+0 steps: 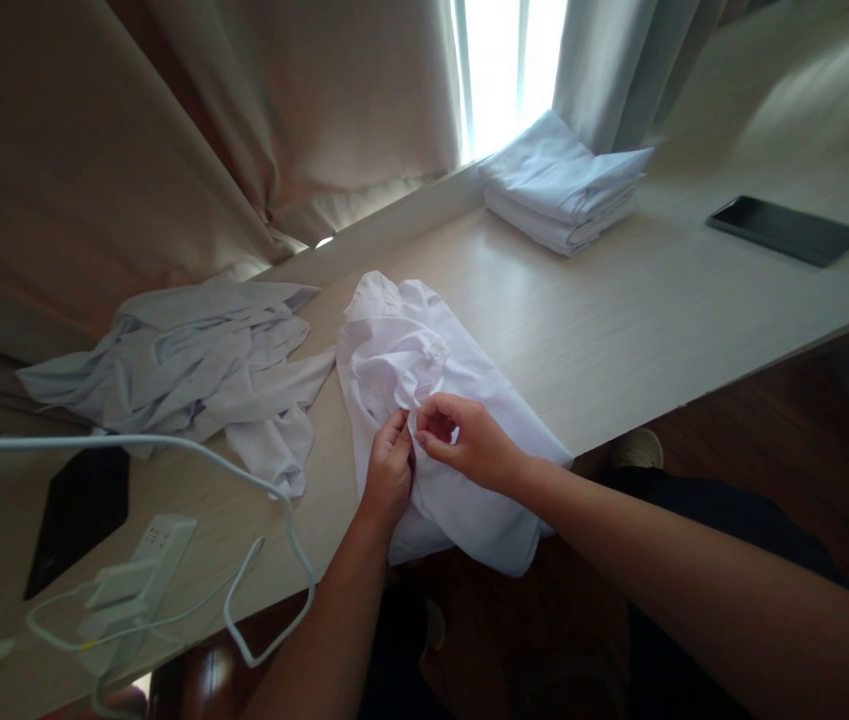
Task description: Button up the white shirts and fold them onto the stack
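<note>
- White crumpled cotton-like garment [424,400] lies at the near edge of the pale wood-grain tabletop [619,320], its lower part hanging over the rim toward the person — close enough that both hands work on it without a stretch.
- Left hand [388,470] rests on the cloth with fingers bent down and pinching a fold near the garment's middle; grip is closed on fabric.
- Right hand [465,440] meets it from the other side, thumb and curled fingers nipping the same bunched ridge. The two hands are touching or nearly so — cannot tell which.
- Judgement: both pinches sit at one spot, likely to control a seam or edge there rather than to lift the whole piece.
- Garment look: plain white, thin, heavily wrinkled, gathered into a rumpled knot at the upper middle, smoother along the right flank. No print or fastening can be made out.
- Loose heap of pale, faintly bluish-white garments [191,370] lies just to the left, one flap reaching the held garment.
- Neat stack of folded white cloth [563,185] sits well apart at the far edge, by the beige curtains [244,110].
- Black flat phone [788,230] far right; dark flat slab [79,515] far left.
- White power strip with looping white cable [146,580] lies near left, clear of the cloth.
</note>
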A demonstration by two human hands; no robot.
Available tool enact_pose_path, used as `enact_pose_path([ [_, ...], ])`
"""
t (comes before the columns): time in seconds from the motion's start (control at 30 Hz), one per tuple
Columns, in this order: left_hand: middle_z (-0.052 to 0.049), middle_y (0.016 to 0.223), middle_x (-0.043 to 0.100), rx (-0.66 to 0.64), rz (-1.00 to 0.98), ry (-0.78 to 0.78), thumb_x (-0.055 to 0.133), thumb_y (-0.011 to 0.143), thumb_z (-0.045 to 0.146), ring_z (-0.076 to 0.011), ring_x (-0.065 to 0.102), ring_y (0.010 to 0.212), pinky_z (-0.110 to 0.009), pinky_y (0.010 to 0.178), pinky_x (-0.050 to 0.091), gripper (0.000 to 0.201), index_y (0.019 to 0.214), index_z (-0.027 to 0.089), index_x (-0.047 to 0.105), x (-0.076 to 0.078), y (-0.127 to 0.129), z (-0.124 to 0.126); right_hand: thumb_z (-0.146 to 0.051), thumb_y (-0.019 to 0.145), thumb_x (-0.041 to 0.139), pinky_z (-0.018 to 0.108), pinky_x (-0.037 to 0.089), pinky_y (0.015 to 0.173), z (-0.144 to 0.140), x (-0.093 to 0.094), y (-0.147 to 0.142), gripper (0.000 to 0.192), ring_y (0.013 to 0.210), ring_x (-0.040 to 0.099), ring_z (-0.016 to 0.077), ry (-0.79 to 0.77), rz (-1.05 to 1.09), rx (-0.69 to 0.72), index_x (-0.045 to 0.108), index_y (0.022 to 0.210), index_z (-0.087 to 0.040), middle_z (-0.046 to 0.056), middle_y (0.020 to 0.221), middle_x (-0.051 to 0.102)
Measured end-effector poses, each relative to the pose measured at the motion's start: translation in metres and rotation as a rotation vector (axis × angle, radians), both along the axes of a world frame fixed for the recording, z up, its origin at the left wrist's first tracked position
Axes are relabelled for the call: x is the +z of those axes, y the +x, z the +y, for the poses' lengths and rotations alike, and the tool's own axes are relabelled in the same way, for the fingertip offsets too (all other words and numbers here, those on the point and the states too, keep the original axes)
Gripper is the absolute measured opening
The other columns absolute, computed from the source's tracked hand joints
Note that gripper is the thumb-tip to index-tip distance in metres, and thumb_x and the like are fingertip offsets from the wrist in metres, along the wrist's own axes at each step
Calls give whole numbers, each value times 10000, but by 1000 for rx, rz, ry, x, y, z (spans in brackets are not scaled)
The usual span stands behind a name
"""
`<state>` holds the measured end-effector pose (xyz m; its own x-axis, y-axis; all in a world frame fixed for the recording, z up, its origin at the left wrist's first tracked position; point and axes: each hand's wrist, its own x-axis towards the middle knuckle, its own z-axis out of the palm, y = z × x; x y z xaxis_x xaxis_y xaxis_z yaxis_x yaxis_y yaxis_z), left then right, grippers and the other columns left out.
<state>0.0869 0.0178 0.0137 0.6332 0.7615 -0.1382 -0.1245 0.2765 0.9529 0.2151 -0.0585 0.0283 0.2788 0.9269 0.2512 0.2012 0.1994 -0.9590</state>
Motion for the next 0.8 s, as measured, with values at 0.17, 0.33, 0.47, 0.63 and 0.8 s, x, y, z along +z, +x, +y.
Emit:
enact_pose_path([
  [0.17, -51, 1048, 724, -6, -12, -27, 681, 845, 331, -220, 662, 1044, -323, 934, 498, 293, 1103, 194, 684, 0, 2, 0, -174, 827, 602, 254, 446, 655, -1, 0, 2, 67, 676, 528, 120, -3, -27, -24, 569, 876, -205, -22, 752, 567],
  [0.33, -53, 1054, 730, 6, -25, -57, 695, 830, 331, -220, 671, 1041, -337, 953, 490, 332, 1138, 208, 674, -1, 5, 0, -176, 820, 613, 249, 457, 654, -2, 1, 5, 215, 670, 542, 120, 1, -2, -39, 539, 1015, -226, -39, 752, 557],
  [0.47, -48, 1035, 734, 9, -29, -87, 696, 829, 315, -225, 674, 1034, -337, 935, 501, 282, 1088, 206, 683, 0, 4, -1, -200, 850, 602, 258, 463, 672, -3, 2, 7, 194, 681, 552, 125, 7, -17, -36, 566, 1039, -227, -31, 761, 571],
  [0.63, -52, 1047, 729, -20, -47, -103, 685, 845, 297, -214, 677, 1014, -321, 911, 509, 306, 1137, 206, 676, 2, 2, 0, -244, 903, 573, 260, 463, 675, -3, 4, 10, 132, 708, 566, 129, 21, -37, -24, 613, 1023, -207, -7, 794, 613],
  [0.8, -52, 1079, 722, -13, -57, -81, 711, 826, 310, -211, 675, 1007, -314, 899, 513, 357, 1168, 214, 672, 5, 1, 1, -250, 903, 592, 270, 467, 709, -2, 5, 14, 127, 729, 575, 133, 57, -101, -16, 636, 1015, -208, 1, 825, 639],
])
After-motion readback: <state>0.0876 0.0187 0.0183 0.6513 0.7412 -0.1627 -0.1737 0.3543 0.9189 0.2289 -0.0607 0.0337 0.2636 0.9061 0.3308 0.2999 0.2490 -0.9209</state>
